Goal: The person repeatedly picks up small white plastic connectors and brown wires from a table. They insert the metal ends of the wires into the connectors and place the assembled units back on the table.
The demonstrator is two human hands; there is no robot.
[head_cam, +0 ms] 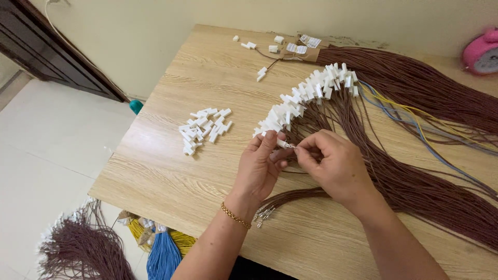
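Observation:
My left hand (262, 166) pinches a small white plastic connector (281, 143) between thumb and fingers. My right hand (332, 161) holds a thin brown wire by its metal tip right at that connector. Both hands meet over the middle of the wooden table (171, 176). Just beyond them curves a row of white connectors fitted on brown wires (306, 96). A bundle of brown wires with bare metal terminals (270, 207) lies under my left wrist.
A pile of loose white connectors (203, 129) lies left of my hands. Long brown wire bundles (430, 98) cover the table's right side, with a few blue and yellow wires (410, 116). A pink clock (482, 52) stands far right. Wire bundles (83, 249) lie on the floor.

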